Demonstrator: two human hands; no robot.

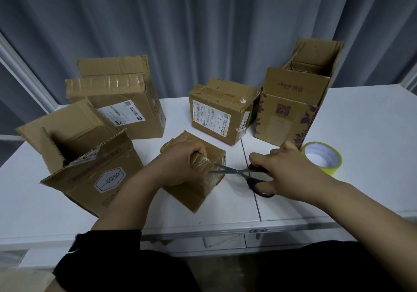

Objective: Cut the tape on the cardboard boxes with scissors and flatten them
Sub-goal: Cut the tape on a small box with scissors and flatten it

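A small taped cardboard box point(195, 192) sits at the middle of the white table point(365, 120). My left hand point(180, 163) grips its top, fingers curled over the taped edge. My right hand point(286, 170) holds black-handled scissors point(243, 171) with fingers through the loops. The blades are slightly apart and their tips touch the shiny tape on the box's right side, just beside my left fingers.
Other cardboard boxes ring the work spot: an open one point(90, 174) at the near left, a taped one point(119, 102) behind it, a labelled one point(218, 113) at the back centre, a tall open one point(295, 102) at the right. A yellow tape roll point(325, 158) lies right of my hand.
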